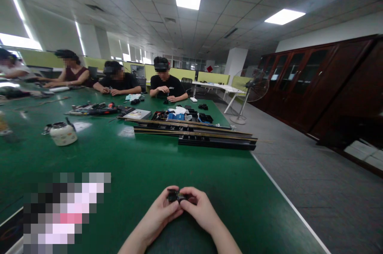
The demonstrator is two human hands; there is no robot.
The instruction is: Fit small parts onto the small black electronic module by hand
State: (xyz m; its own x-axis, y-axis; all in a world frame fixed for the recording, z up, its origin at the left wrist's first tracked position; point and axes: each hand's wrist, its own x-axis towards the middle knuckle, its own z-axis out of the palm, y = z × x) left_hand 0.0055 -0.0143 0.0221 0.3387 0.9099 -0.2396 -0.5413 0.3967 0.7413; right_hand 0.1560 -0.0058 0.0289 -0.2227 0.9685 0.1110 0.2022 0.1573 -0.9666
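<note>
Both my hands meet low in the middle of the view, over the green table (143,166). My left hand (160,214) and my right hand (199,210) pinch a small black part (174,196) between their fingertips, fingers curled round it. What the part is I cannot make out. It is held just above the tabletop, close to the near edge.
Long black rails (209,138) lie across the table beyond my hands, with black parts and a white cloth (179,114) behind them. A white pot (62,134) stands at the left. Several people sit at the far end. A fan (251,90) and dark cabinets (323,82) stand right of the aisle.
</note>
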